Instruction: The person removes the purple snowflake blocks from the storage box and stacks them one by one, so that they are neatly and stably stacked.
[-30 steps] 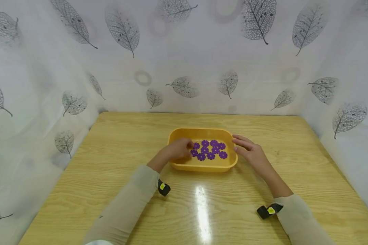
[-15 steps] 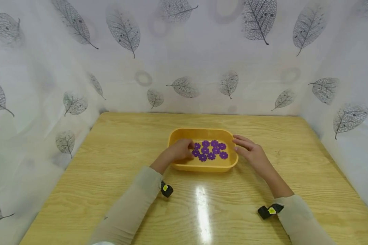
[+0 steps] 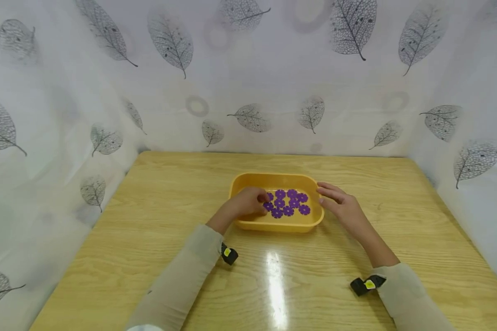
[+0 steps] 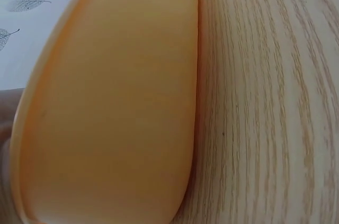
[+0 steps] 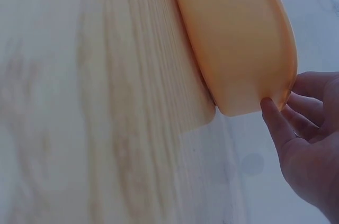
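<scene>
A yellow plastic basin (image 3: 279, 227) stands on the table with several small purple flower-shaped pieces (image 3: 288, 211) spread over its floor. My left hand (image 3: 248, 202) reaches over the basin's left end, fingers bent down at the leftmost pieces; its fingertips are partly hidden, and I cannot see whether a piece is pinched. At the opposite end, my right hand (image 3: 341, 207) touches the rim with nearly straight fingers. In the right wrist view the thumb of the right hand (image 5: 307, 139) meets the basin's outer wall (image 5: 238, 49). The left wrist view is mostly filled by the basin's outer wall (image 4: 116, 102).
The wooden table (image 3: 182, 184) extends around the basin on all sides. White cloth (image 3: 273, 78) with a grey leaf print hangs behind the table and along both sides. A small black camera (image 3: 229, 253) is strapped at the left wrist, another black camera (image 3: 360, 287) at the right.
The whole scene shifts slightly to the right in the head view. Relative to the basin, my left hand has edged a little rightward over the leftmost pieces. The right hand stays at the rim.
</scene>
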`<action>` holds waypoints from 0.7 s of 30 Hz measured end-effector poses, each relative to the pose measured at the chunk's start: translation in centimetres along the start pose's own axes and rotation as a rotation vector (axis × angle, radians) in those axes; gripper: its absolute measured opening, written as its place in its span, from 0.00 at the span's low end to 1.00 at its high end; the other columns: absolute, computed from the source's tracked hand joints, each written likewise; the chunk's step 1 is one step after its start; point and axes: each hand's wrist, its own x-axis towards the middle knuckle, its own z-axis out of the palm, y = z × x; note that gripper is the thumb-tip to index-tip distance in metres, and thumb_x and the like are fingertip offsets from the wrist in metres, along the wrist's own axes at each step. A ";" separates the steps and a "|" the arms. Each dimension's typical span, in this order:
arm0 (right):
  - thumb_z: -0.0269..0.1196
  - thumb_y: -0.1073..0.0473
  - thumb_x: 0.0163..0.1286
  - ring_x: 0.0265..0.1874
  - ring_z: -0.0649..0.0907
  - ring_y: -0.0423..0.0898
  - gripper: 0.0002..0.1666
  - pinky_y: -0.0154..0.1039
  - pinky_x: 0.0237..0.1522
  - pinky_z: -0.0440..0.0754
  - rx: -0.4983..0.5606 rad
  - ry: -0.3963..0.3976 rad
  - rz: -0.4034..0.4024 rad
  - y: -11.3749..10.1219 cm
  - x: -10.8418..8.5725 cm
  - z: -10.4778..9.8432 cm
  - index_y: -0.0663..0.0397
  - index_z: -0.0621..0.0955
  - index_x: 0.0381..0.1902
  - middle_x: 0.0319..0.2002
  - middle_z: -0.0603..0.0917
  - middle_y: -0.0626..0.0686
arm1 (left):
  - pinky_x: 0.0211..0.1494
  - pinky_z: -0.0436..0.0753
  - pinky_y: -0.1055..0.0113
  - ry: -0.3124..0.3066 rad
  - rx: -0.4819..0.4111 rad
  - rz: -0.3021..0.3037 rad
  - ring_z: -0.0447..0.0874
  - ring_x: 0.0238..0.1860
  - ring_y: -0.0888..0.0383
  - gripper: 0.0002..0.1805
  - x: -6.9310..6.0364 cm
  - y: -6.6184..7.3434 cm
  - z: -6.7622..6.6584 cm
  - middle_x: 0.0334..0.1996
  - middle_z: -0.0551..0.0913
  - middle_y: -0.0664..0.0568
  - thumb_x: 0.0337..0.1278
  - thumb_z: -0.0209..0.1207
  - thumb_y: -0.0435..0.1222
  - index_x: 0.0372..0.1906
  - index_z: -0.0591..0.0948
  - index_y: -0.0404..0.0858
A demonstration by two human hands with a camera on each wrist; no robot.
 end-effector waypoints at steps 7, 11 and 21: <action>0.59 0.51 0.77 0.77 0.60 0.55 0.28 0.16 0.55 0.69 0.007 0.004 0.002 -0.1 0.1 0.0 0.56 0.74 0.70 0.76 0.66 0.51 | 0.59 0.79 0.58 -0.002 0.026 0.031 0.78 0.50 0.53 0.16 0.3 -0.1 0.0 0.49 0.83 0.48 0.62 0.67 0.34 0.53 0.83 0.37; 0.59 0.52 0.77 0.77 0.60 0.55 0.28 0.16 0.55 0.69 0.007 0.003 0.006 -0.1 0.0 0.0 0.57 0.74 0.70 0.76 0.66 0.52 | 0.57 0.79 0.60 -0.006 0.040 0.045 0.78 0.48 0.54 0.16 0.6 -0.2 0.1 0.47 0.83 0.48 0.61 0.67 0.34 0.53 0.83 0.37; 0.59 0.52 0.77 0.77 0.61 0.55 0.28 0.15 0.55 0.68 -0.002 0.004 0.009 -0.1 0.1 0.0 0.57 0.75 0.69 0.76 0.67 0.52 | 0.55 0.79 0.61 -0.004 0.075 0.039 0.77 0.46 0.54 0.16 0.9 0.0 0.3 0.46 0.82 0.48 0.60 0.68 0.33 0.52 0.82 0.37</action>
